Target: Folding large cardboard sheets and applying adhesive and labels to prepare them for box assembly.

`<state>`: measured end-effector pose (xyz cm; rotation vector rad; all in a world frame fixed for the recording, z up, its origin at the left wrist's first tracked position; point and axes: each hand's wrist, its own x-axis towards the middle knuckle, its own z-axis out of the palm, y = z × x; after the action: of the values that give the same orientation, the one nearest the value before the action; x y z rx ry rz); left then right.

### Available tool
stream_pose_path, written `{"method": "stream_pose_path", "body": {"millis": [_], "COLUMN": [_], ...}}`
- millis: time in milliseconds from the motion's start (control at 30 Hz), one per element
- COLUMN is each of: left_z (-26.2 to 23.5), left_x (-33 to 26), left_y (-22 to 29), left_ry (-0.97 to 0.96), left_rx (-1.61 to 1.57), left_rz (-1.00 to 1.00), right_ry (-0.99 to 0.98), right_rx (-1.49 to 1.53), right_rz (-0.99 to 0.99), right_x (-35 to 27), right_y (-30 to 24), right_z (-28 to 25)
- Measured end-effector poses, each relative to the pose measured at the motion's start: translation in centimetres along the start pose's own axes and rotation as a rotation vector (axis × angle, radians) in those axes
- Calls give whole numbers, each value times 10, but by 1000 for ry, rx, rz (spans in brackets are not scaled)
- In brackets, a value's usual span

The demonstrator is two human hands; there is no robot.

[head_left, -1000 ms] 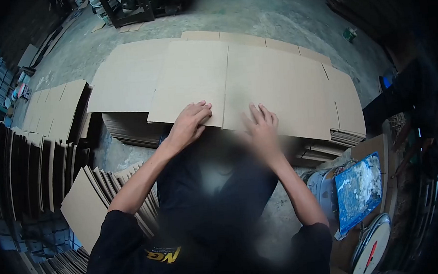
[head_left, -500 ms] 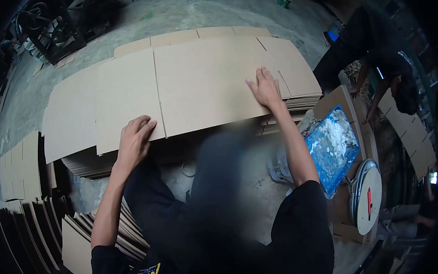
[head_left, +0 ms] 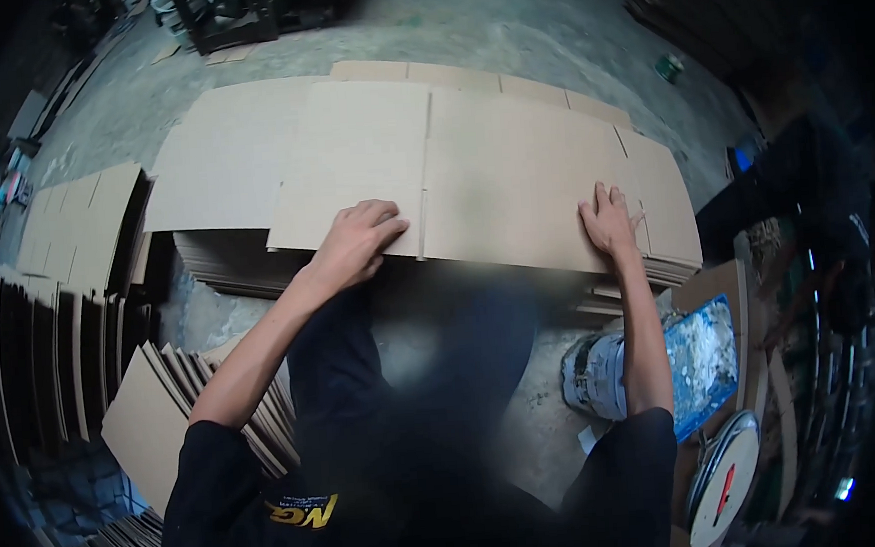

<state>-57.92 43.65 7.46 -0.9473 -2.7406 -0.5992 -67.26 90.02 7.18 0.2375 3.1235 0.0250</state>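
Spanning centre of frame, cardboard [head_left: 521, 163] lay under my left hand [head_left: 360, 240], curled at lower edge, couldn't tell if gripping; right hand [head_left: 611, 227] rested spread, unclenched, right of centre.

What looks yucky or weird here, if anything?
The blue tray, lower right, looks messy: whitish stuff is smeared over it. The bucket beside it looks grimy too. The cardboard shows no clear damage.

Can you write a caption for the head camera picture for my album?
Two bare hands on a wide cardboard sheet, with more sheets bunched together at the left.
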Motion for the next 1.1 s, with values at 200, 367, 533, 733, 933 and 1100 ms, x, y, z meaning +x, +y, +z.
{"method": "stream_pose_path", "body": {"millis": [200,367,533,733,933,1100], "left_z": [10,3,-24,-29,-24,-19], "left_x": [0,-1,1,14,16,12], "left_y": [-4,-10,-81,-115,-111,-101], "left_ry": [-56,-156,175,-36,-2,19], "left_rx": [34,-4,-195,71,128,223], "left_rz": [-12,-18,-244,-643,-652,-638], "right_ry": [45,-84,-25,-53,-51,9], "right_rx": [319,280,355,385,397,454], "right_rz": [-238,-41,-60,-76,-84,-108], "right_x": [-10,-4,-1,0,1,-2], "right_y": [-188,-278,-276,-280,-277,-277], "right_z": [-11,-14,-1,2,3,12]}}
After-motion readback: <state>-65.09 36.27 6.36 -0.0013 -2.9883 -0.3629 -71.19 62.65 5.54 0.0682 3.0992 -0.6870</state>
